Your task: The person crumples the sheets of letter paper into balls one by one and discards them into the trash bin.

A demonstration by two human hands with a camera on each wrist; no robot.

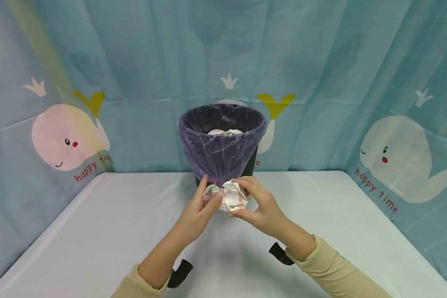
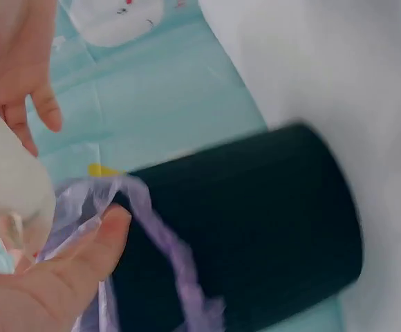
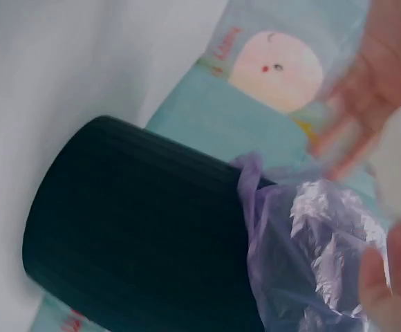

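Both hands meet over the table in front of the bin, around a crumpled white paper [image 1: 234,196] with some coloured print. From the left, the left hand [image 1: 193,217] holds it between thumb and fingers. The right hand [image 1: 262,207] grips its other side, thumb below and fingers above. Behind them stands a black bin [image 3: 145,221] lined with a purple plastic bag [image 1: 223,149], its mouth open. Crumpled white and pinkish pieces [image 1: 225,132] lie inside. The paper [image 2: 14,173] is partly cut off in the left wrist view and blurred in the right wrist view.
A white-covered table [image 1: 126,215] runs up to a blue curtain [image 1: 141,62] printed with whales, which encloses the back and sides. Black wrist mounts [image 1: 180,273] show beside the beige sleeves [image 1: 339,269].
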